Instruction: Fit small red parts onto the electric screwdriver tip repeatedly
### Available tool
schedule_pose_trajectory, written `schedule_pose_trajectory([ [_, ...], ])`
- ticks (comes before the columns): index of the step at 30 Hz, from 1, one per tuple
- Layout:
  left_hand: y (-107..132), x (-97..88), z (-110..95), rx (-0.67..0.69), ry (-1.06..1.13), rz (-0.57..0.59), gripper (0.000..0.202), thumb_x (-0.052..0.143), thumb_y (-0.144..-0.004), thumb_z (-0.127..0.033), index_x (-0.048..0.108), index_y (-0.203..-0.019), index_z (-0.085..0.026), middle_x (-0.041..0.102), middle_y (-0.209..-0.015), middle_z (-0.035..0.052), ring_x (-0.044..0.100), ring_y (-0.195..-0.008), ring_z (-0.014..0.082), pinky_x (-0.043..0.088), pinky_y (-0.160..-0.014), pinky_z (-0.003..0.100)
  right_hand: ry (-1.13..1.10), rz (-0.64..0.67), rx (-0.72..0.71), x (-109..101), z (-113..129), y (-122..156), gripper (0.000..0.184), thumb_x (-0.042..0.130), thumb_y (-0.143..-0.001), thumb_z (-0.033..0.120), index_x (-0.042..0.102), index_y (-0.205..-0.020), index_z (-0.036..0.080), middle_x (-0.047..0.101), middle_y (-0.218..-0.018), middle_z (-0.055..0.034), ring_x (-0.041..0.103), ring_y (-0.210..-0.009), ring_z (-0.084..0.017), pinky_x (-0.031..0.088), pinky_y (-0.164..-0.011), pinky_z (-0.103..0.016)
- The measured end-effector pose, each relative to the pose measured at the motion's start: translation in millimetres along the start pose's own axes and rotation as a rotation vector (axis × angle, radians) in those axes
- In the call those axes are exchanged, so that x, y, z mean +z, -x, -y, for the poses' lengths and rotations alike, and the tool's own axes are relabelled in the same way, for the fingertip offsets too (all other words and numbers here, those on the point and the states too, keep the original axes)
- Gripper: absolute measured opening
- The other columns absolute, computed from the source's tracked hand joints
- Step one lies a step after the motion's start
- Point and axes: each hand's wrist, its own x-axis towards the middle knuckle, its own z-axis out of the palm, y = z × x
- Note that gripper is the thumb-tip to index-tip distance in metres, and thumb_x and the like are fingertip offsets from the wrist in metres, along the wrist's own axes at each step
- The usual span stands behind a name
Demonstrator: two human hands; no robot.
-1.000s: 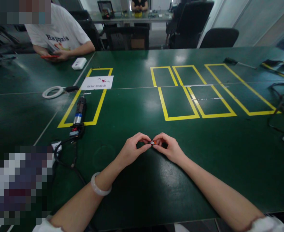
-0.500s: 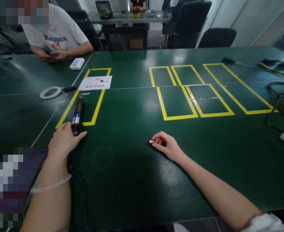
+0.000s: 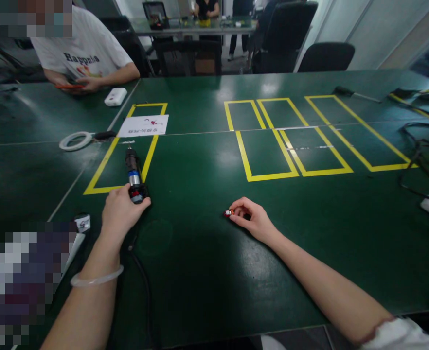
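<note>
My left hand (image 3: 121, 211) is closed round the near end of a black corded tool (image 3: 133, 172) with a silver and blue band, which lies on the green table (image 3: 207, 272) across the near edge of a yellow taped box (image 3: 108, 165). Its black cable (image 3: 143, 282) trails toward me. My right hand (image 3: 253, 219) rests on the table near the middle and pinches a tiny red and silver part (image 3: 229, 213) between thumb and fingertips. A pale bangle sits on my left wrist.
A white label sheet (image 3: 144, 125) lies in the far end of the left box. Several yellow taped boxes (image 3: 294, 136) mark the right half. A tape roll (image 3: 72, 140), a white charger (image 3: 115, 96), cables (image 3: 419, 160) at right. A seated person's hands (image 3: 83, 85) at far left.
My left hand let go of the small part, reached left to the black tool and has gripped it, swinging its near end rightward. My right hand has stayed put with the part.
</note>
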Motion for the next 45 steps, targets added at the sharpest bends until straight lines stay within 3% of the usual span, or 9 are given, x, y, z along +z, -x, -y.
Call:
schedule_pose_trajectory([
  [3,11,3.4,-30,-0.014,-0.071,0.019,0.065,0.055,-0.079,-0.054,0.051,-0.128,-0.012,0.057,-0.117,0.0186,0.053,-0.113,0.0356,0.047,-0.090,0.046,0.009,-0.014,-0.006,0,1,0,0.020,0.068,-0.083,0.030,0.063,-0.097,0.018,0.061,-0.077,0.0000,0.054,-0.062,-0.011,0.045,-0.058,-0.025],
  [12,53,22.0,-120,0.288,0.130,0.057,0.071,0.058,-0.081,-0.057,0.044,-0.137,-0.017,0.053,-0.124,0.0133,0.053,-0.113,0.0293,0.049,-0.090,0.039,0.189,-0.080,-0.125,-3,0,1,0.013,0.065,-0.085,0.023,0.062,-0.097,0.020,0.062,-0.092,-0.0045,0.060,-0.079,-0.016,0.049,-0.067,-0.028],
  [19,75,33.9,-166,0.435,0.216,0.082,0.077,0.065,-0.077,-0.055,0.041,-0.139,-0.016,0.055,-0.120,0.0123,0.054,-0.108,0.0283,0.050,-0.089,0.040,0.289,-0.133,-0.122,-5,1,1,0.011,0.064,-0.084,0.018,0.061,-0.095,0.020,0.062,-0.085,-0.0022,0.059,-0.075,-0.015,0.047,-0.068,-0.028],
  [24,80,35.7,-175,0.471,0.222,0.099,0.078,0.064,-0.078,-0.055,0.039,-0.141,-0.015,0.054,-0.121,0.0126,0.054,-0.108,0.0281,0.049,-0.090,0.041,0.349,-0.123,-0.158,-5,-3,0,0.015,0.064,-0.084,0.016,0.059,-0.098,0.021,0.061,-0.086,-0.0018,0.057,-0.076,-0.016,0.047,-0.069,-0.028],
  [29,80,36.8,-173,0.475,0.240,0.091,0.076,0.063,-0.079,-0.054,0.039,-0.141,-0.017,0.054,-0.121,0.0124,0.054,-0.108,0.0279,0.048,-0.091,0.040,0.403,-0.085,-0.195,-7,-3,1,0.006,0.063,-0.088,0.020,0.064,-0.094,0.021,0.063,-0.084,-0.0028,0.059,-0.077,-0.017,0.048,-0.070,-0.030],
  [35,80,35.6,-173,0.472,0.250,0.102,0.078,0.062,-0.079,-0.057,0.039,-0.141,-0.016,0.055,-0.121,0.0134,0.055,-0.107,0.0288,0.048,-0.091,0.041,0.339,-0.074,-0.245,-10,1,2,0.011,0.059,-0.092,0.022,0.069,-0.097,0.023,0.063,-0.098,-0.0063,0.062,-0.088,-0.019,0.051,-0.077,-0.033],
  [39,80,34.6,-174,0.465,0.239,0.110,0.078,0.063,-0.079,-0.056,0.039,-0.141,-0.015,0.055,-0.121,0.0132,0.055,-0.106,0.0285,0.048,-0.090,0.041,0.455,-0.079,-0.265,-8,2,4,0.015,0.057,-0.093,0.022,0.071,-0.099,0.023,0.060,-0.093,-0.0063,0.061,-0.083,-0.018,0.051,-0.074,-0.032],
  [45,80,34.4,-175,0.471,0.241,0.092,0.074,0.061,-0.081,-0.054,0.040,-0.141,-0.015,0.055,-0.119,0.0130,0.055,-0.105,0.0276,0.049,-0.088,0.040,0.635,-0.062,-0.330,0,3,9,0.021,0.050,-0.095,0.024,0.069,-0.106,0.024,0.062,-0.102,-0.0091,0.062,-0.087,-0.019,0.053,-0.075,-0.032],
])
